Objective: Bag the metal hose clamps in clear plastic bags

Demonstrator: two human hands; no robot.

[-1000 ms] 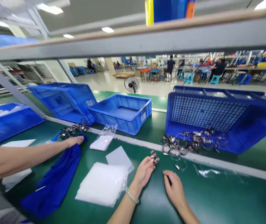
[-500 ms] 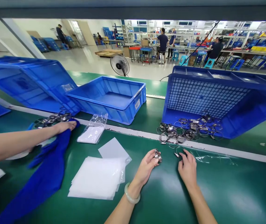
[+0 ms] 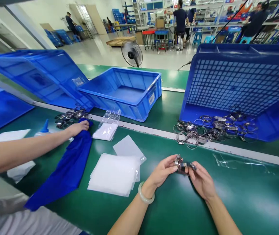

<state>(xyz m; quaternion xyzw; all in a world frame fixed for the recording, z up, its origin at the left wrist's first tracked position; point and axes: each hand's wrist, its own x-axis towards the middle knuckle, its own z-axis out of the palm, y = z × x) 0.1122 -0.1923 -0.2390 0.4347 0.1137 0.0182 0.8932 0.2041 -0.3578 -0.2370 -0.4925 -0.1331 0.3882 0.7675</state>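
Observation:
My left hand (image 3: 162,173), with a pale bangle on the wrist, is closed on metal hose clamps (image 3: 178,161) at its fingertips; how many cannot be made out. Close beside it, my right hand (image 3: 203,182) pinches another hose clamp (image 3: 193,166). Both hands are above the green tabletop (image 3: 173,209), and their clamps nearly meet. Beyond them lies a pile of loose hose clamps (image 3: 191,131), spilling from the tilted blue crate (image 3: 232,88). Left of my hands is a stack of white translucent bags (image 3: 113,174), with a single bag (image 3: 129,147) partly beneath it.
At the left, another person's hand (image 3: 79,128) touches a blue cloth (image 3: 68,166) near more clamps (image 3: 68,119). A blue bin (image 3: 120,107) and a bag of white sheets (image 3: 106,131) stand mid-table. Clear plastic film (image 3: 239,163) lies at right. A fan (image 3: 131,54) stands behind.
My right hand has drawn back from the pile with a hose clamp and come beside my left hand. The view has shifted, and the other person's cloth has moved.

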